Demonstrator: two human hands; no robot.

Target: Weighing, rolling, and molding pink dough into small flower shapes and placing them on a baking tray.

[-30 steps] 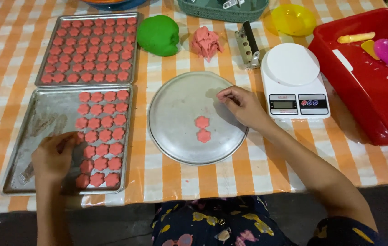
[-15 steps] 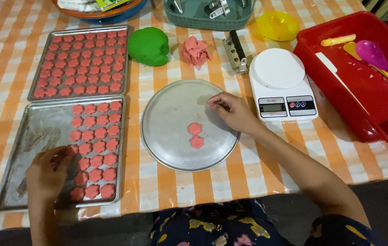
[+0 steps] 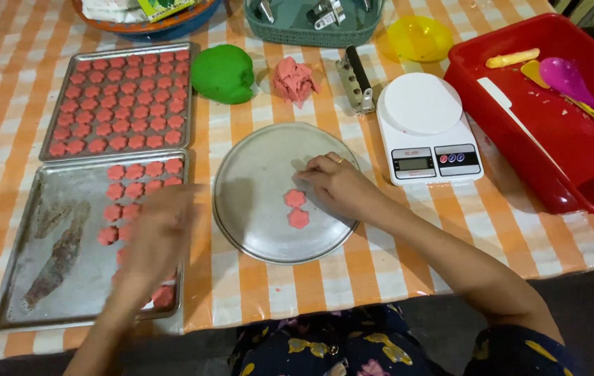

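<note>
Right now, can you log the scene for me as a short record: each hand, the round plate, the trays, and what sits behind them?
left hand: blurred, over the near tray of pink flower pieces
right hand: resting on the round metal plate, fingers curled; whether they pinch anything is unclear
on plate: two pink flower pieces, beside the right hand
far tray: filled with rows of pink pieces
behind plate: green dough ball, pink dough scraps, white scale
right edge: red tub

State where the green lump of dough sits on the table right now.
In the head view the green lump of dough sits toward the far side of the table, between the full baking tray and the pink dough pile.
</note>
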